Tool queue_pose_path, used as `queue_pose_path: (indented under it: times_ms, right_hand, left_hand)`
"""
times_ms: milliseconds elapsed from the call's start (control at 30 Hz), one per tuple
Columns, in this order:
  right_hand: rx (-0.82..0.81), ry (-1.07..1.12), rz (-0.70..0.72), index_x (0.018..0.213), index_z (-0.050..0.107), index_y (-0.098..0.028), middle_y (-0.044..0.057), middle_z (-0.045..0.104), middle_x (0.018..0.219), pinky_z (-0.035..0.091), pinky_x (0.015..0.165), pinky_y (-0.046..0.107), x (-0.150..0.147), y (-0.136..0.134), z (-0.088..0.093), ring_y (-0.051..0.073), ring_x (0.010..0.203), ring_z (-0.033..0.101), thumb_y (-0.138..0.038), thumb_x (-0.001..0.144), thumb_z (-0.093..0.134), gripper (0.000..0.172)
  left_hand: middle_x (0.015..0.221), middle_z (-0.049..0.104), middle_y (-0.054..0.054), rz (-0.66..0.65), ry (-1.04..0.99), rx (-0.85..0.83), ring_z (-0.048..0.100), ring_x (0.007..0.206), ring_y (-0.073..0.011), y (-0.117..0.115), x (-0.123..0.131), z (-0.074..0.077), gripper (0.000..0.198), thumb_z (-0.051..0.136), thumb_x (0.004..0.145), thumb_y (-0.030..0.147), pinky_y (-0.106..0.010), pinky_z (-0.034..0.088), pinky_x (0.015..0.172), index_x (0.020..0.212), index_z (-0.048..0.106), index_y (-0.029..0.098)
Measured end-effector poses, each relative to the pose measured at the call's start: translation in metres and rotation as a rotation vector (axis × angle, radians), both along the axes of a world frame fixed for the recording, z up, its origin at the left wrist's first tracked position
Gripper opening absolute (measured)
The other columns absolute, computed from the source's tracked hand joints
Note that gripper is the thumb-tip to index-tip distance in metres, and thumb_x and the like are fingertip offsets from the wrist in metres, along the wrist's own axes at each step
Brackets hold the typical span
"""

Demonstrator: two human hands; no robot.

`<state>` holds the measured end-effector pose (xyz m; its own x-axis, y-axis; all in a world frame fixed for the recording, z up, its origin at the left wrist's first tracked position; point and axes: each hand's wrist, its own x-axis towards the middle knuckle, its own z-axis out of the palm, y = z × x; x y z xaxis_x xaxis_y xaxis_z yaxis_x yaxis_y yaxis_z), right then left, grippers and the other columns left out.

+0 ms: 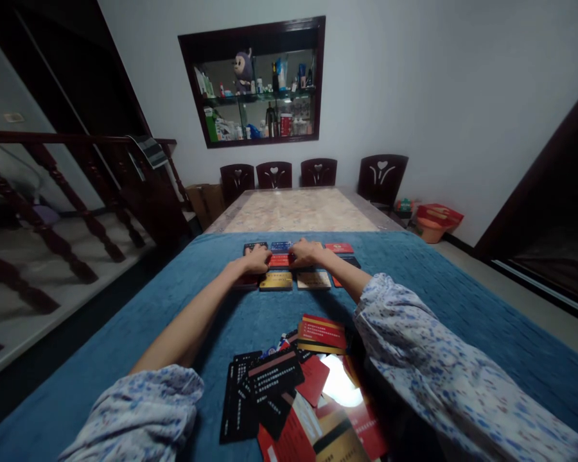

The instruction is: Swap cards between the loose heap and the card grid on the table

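Note:
My left hand (pixel 257 259) and my right hand (pixel 304 253) reach out to rows of plastic cards on the blue cloth. Between them lies a red card stack (pixel 280 260), and the curled fingers of both hands press against its opposite sides. Just beyond is a blue card stack (pixel 281 246), with a black card stack (pixel 255 246) to its left. Nearer me sit a gold card stack (pixel 276 281) and a pale gold card stack (pixel 314 280). A red card stack at the far right (pixel 340 248) lies past my right hand. Other stacks are partly covered by my hands and forearm.
A loose heap of black, red and gold cards, including a black card (pixel 275 373), lies close to me between my forearms. Bright glare hides part of it. The blue cloth (pixel 173 308) covers the near table; a marbled tabletop (pixel 289 208) continues beyond, with chairs (pixel 274 174) behind.

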<state>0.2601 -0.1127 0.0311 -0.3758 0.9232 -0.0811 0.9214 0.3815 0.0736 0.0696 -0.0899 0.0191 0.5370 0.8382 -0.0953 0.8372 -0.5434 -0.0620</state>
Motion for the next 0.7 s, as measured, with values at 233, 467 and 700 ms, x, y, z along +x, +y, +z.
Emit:
queue_pose_path:
  times_ms: [233,467,700]
  right_hand:
    - [-0.013,-0.001,0.001,0.113,0.072,-0.019,0.016,0.068,0.118,0.049,0.085,0.040,0.000,-0.002,0.004,0.037,0.119,0.053,-0.044,0.078,0.066,0.043]
    - [-0.002,0.009,-0.004,0.120,0.068,-0.024,0.016,0.060,0.130,0.045,0.088,0.044,0.005,-0.003,0.003,0.038,0.123,0.047,-0.050,0.079,0.065,0.049]
    - [0.058,0.044,0.019,0.130,0.062,-0.022,0.017,0.057,0.131,0.043,0.087,0.043,0.013,-0.007,0.004,0.037,0.124,0.043,-0.048,0.082,0.062,0.054]
  left_hand:
    - [0.124,0.055,-0.014,0.002,0.019,-0.007,0.041,0.123,-0.0341,-0.001,0.002,0.002,0.035,0.052,0.077,0.019,-0.056,0.039,0.097,0.110,0.064,0.020]
    - [0.128,0.055,-0.013,-0.004,0.006,0.038,0.039,0.123,-0.0334,-0.005,0.000,0.003,0.042,0.053,0.074,0.018,-0.054,0.037,0.097,0.115,0.062,0.021]
    - [0.132,0.054,-0.014,-0.044,-0.066,0.106,0.039,0.124,-0.0330,-0.019,-0.009,0.007,0.045,0.051,0.078,0.016,-0.052,0.034,0.099,0.122,0.060,0.019]
